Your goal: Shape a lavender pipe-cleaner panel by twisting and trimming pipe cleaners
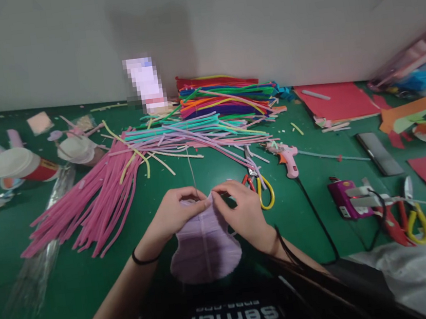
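A lilac, ribbed, hourglass-shaped pipe-cleaner piece (pixel 207 253) hangs between my hands, a lighter strip running down its middle. My left hand (pixel 182 210) pinches its top edge between thumb and fingers. Close beside it, my right hand (pixel 242 210) is closed on the same top edge, thumb and forefinger together. A thin wire-like stem (pixel 191 170) rises from behind my left fingers. Just past my right hand lie yellow-and-red-handled pliers (pixel 266 194) with lilac pipe cleaners (pixel 211 141) across them.
Pink pipe cleaners (pixel 98 204) fan out at the left beside a paper cup (pixel 23 164). Coloured bundles (pixel 224 98) lie at the back. To the right are a pink glue gun (pixel 291 160) with its cord, a phone (pixel 380 153), a purple box (pixel 347 197) and more pliers (pixel 417 222).
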Demonstrator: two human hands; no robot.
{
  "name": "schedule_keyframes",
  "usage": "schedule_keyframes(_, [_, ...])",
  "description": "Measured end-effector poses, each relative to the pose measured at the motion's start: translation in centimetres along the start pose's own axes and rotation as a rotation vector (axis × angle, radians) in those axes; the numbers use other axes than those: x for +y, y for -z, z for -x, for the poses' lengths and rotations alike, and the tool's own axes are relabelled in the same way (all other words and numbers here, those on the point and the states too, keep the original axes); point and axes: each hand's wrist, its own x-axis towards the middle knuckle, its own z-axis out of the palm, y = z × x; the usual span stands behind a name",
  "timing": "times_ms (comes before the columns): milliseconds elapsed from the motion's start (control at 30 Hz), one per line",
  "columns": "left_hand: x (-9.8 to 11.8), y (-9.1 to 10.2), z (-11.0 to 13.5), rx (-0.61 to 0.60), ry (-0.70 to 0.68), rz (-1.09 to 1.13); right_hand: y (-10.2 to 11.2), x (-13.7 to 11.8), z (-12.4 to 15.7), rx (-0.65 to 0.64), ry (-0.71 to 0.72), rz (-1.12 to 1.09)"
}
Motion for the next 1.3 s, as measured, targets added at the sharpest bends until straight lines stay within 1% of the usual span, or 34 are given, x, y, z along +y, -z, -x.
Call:
schedule_keyframes(33, [0.0,0.0,0.0,0.004,-0.002,0.004,0.0,-0.1,0.1,-0.004,0.054,0.060])
schedule_keyframes(100, [0.0,0.0,0.1,0.020,-0.003,0.014,0.0,-0.1,0.2,-0.016,0.109,0.146])
schedule_keyframes(200, [0.2,0.1,0.1,0.035,-0.007,0.035,0.1,0.0,0.1,-0.056,0.087,0.144])
schedule_keyframes(300, [0.3,0.1,0.2,0.029,-0.011,0.045,0.2,0.2,-0.2,-0.106,-0.020,0.023])
schedule_keyframes(500, [0.5,0.1,0.2,-0.012,0.006,0.075,0.7,0.4,-0.9,-0.280,-0.375,-0.315])
schedule_keyframes(567, [0.5,0.3,0.1,-0.044,0.003,0.072,0.9,0.5,-1.1,-0.320,-0.427,-0.376])
schedule_keyframes(667, [0.1,0.8,0.0,-0.133,-0.001,0.060,1.2,0.9,-1.2,-0.375,-0.425,-0.417])
schedule_keyframes(733, [-0.3,1.2,0.0,-0.165,0.015,0.054,1.2,1.2,-1.1,-0.382,-0.413,-0.428])
schedule_keyframes(867, [-1.0,1.5,0.1,-0.121,0.059,0.006,1.2,1.6,-1.2,-0.344,-0.358,-0.354])
schedule_keyframes(1033, [-0.8,1.1,0.0,-0.038,0.036,-0.042,1.0,1.3,-1.6,-0.317,-0.288,-0.220])
schedule_keyframes(1133, [-0.7,0.9,0.1,-0.014,0.058,-0.021,1.1,1.1,-1.8,-0.311,-0.285,-0.204])
schedule_keyframes(1300, [-1.0,0.7,0.1,-0.013,0.095,0.057,1.2,1.2,-1.9,-0.353,-0.263,-0.158])
